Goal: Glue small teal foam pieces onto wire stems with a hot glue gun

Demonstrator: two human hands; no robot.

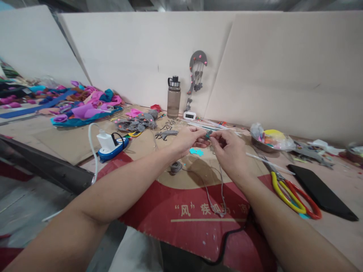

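The small dark teal piece [208, 134] sits near the middle of the view, raised between the person's fingertips above the desk [337, 177]. The left hand [188, 139] pinches it from the 9 o'clock side and the right hand [229, 149] from the 3 o'clock side, thumbs and fingers drawn together; its outline is mostly covered.

It looks very light, probably soft, felt-like and bendable rather than brittle, with little tendency to slip. A fingertip pinch at opposite edges should suit it, leaving its middle free; a hard squeeze would likely fold it.

Grey cord [222, 181] hangs in a loop toward 6 o'clock. It appears thin and limp, so it would best be taken close to its end, as it may twist or snag. Whether it joins the piece cannot be told. Bright cyan cutouts [196, 152] lie just below, at 7 o'clock, flat and likely easiest to lift by a rim; a wound grey bundle [176, 167] rests at 8 o'clock.
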